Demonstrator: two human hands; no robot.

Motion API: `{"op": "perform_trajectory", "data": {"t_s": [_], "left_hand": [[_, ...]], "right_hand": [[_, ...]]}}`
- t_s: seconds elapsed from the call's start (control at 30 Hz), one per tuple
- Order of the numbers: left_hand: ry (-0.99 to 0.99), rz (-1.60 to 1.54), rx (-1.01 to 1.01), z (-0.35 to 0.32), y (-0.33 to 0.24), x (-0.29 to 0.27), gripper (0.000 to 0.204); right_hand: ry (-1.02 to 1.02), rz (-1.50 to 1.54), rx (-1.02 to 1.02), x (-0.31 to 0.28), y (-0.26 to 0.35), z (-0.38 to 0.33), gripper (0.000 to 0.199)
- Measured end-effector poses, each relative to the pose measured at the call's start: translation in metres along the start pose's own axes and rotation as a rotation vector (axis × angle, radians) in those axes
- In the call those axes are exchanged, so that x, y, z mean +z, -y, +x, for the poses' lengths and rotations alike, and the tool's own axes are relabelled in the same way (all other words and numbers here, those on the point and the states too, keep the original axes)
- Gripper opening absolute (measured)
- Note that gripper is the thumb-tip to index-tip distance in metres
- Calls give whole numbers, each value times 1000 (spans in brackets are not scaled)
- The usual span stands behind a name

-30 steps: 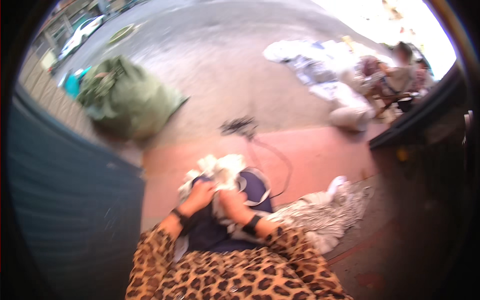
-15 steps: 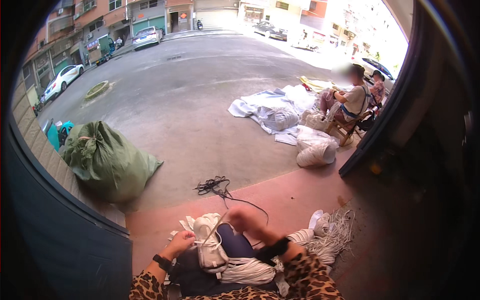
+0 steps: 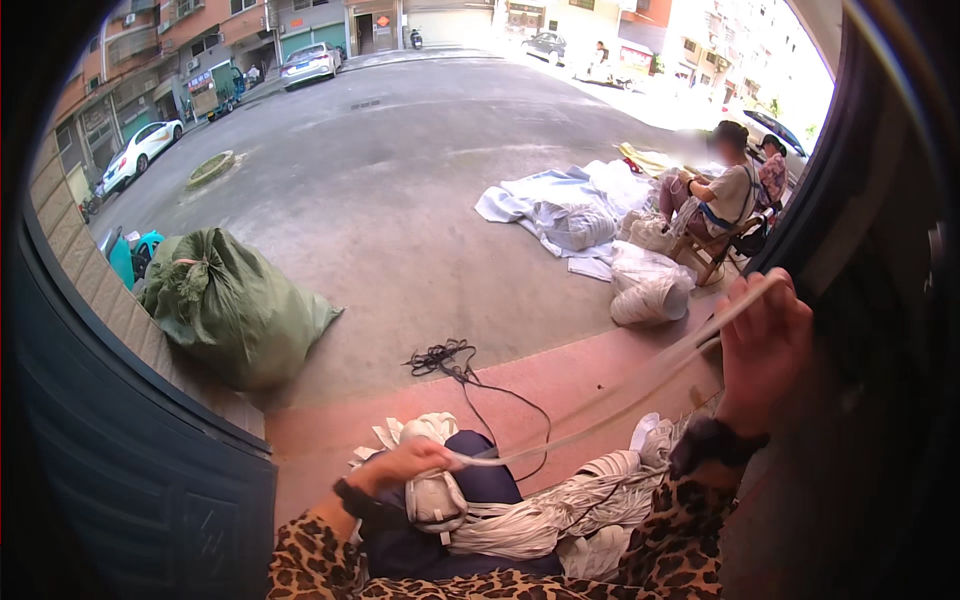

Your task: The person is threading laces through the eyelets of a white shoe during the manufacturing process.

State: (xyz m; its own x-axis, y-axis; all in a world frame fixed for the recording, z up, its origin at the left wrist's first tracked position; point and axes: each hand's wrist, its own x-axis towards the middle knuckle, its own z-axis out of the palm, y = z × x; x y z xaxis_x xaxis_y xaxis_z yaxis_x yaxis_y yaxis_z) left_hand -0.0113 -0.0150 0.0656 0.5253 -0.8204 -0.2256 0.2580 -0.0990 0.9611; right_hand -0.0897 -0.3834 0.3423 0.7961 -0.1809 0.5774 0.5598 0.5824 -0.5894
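At 12, grey pavement (image 3: 400,250) is spreading wide past pink floor edge (image 3: 575,352); left hand (image 3: 415,460), right hand (image 3: 762,340) (at 2) are clamping thin white lace (image 3: 490,462) between.

Looking out now from head height, through a single wide fisheye, left of a side-by-side pair, upright and unmirrored. Tilted down over the lap (image 3: 492,482), close in on the leopard-print sleeves (image 3: 315,550) at the bottom, closer still to the right hand (image 3: 765,340), looming larger than the left hand (image 3: 425,458). Facing outward, too: past the pink floor strip (image 3: 560,375), over its outer edge, across the grey yard (image 3: 420,180), right up to buildings (image 3: 225,25) beyond its far edge, small and distant. Flanked by a dark blue panel (image 3: 130,420), left, and a dark post (image 3: 850,140), right, both bending toward the black rim.
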Motion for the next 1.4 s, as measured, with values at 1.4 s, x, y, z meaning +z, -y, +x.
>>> {"op": "perform_trajectory", "data": {"t_s": [1.4], "left_hand": [[-832, 36, -320, -69, 83, 26, 26]], "right_hand": [[846, -1702, 366, -53, -338, -237, 7]]}}
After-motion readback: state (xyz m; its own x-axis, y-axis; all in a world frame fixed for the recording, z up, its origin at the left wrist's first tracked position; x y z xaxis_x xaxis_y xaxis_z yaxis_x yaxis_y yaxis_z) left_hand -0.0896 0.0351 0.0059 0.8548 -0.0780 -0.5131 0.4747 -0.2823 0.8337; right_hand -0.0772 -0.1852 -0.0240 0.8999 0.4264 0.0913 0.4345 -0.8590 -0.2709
